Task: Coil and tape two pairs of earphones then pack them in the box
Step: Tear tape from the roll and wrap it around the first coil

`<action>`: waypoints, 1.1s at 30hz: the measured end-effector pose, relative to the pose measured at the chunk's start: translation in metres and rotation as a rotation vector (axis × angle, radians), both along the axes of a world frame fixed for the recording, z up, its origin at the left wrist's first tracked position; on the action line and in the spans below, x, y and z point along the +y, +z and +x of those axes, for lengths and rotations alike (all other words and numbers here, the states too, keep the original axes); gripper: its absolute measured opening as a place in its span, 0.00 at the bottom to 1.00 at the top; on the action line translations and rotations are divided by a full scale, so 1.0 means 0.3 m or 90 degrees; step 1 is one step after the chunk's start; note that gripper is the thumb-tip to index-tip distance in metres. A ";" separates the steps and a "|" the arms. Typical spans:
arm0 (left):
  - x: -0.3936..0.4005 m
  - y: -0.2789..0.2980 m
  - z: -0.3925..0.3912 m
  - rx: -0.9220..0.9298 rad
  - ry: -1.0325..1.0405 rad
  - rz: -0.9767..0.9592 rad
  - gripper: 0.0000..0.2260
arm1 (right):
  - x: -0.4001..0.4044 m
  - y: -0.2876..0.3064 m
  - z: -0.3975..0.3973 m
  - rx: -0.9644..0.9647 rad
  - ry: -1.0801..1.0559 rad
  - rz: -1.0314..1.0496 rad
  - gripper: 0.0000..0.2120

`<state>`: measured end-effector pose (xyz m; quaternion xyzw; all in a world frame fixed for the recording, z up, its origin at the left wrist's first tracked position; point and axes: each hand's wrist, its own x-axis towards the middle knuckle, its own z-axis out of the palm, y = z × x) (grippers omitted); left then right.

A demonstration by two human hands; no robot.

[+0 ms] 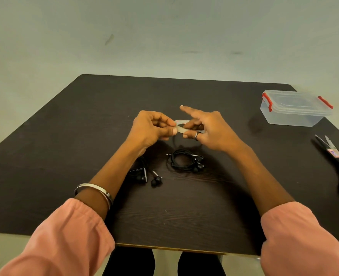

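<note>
Both hands hold a clear tape roll (181, 125) above the middle of the dark table (85, 136). My left hand (150, 128) pinches the roll's near left edge between thumb and fingers. My right hand (206, 130) grips the roll's right side, its index finger pointing out. Below the hands lies a coiled pair of black earphones (185, 161). A second black pair (144, 175) lies to its left, partly hidden under my left forearm. The clear plastic box (294, 108) with red clips stands closed at the far right.
Black-handled scissors (337, 162) lie at the table's right edge, blades pointing away from me. The table's near edge runs just past my sleeves, with my legs showing under it. A pale wall stands behind the table.
</note>
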<state>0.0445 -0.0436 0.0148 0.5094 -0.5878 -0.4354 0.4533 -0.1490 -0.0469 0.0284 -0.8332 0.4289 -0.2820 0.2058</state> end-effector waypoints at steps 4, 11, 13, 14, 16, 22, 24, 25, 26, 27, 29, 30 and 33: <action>0.007 0.008 -0.001 0.067 -0.049 0.047 0.07 | 0.002 0.022 -0.034 -0.002 0.011 0.051 0.35; 0.011 0.015 -0.014 0.137 -0.044 0.124 0.07 | 0.005 0.038 -0.063 0.017 0.019 0.085 0.28; 0.005 0.018 -0.005 0.121 -0.010 0.124 0.08 | 0.003 0.050 -0.098 0.035 0.013 0.097 0.24; 0.001 0.018 0.002 0.110 0.007 0.121 0.08 | 0.004 0.058 -0.122 0.051 0.010 0.114 0.22; -0.002 0.017 0.012 0.076 0.027 0.108 0.08 | 0.003 0.068 -0.174 0.109 0.005 0.140 0.18; 0.017 -0.008 -0.039 -0.125 0.007 0.018 0.08 | 0.015 0.061 -0.250 0.211 -0.037 0.184 0.10; 0.014 -0.015 -0.045 -0.154 0.009 0.006 0.08 | 0.020 0.054 -0.235 0.191 -0.048 0.192 0.02; 0.011 -0.018 -0.045 -0.166 0.012 0.004 0.08 | 0.018 0.047 -0.222 0.184 -0.057 0.179 0.08; 0.011 -0.023 -0.044 -0.179 0.015 0.003 0.07 | 0.016 0.038 -0.208 0.192 -0.063 0.161 0.12; 0.009 -0.027 -0.042 -0.190 0.018 0.005 0.06 | 0.013 0.029 -0.194 0.201 -0.064 0.134 0.13; 0.005 -0.030 -0.042 -0.203 0.021 0.015 0.04 | 0.009 0.018 -0.177 0.218 -0.060 0.095 0.10; 0.004 -0.030 -0.044 -0.203 0.019 0.023 0.03 | 0.005 0.013 -0.178 0.219 -0.062 0.090 0.08; 0.001 -0.026 -0.051 -0.188 0.017 0.059 0.03 | 0.005 0.009 -0.185 0.225 -0.064 0.097 0.03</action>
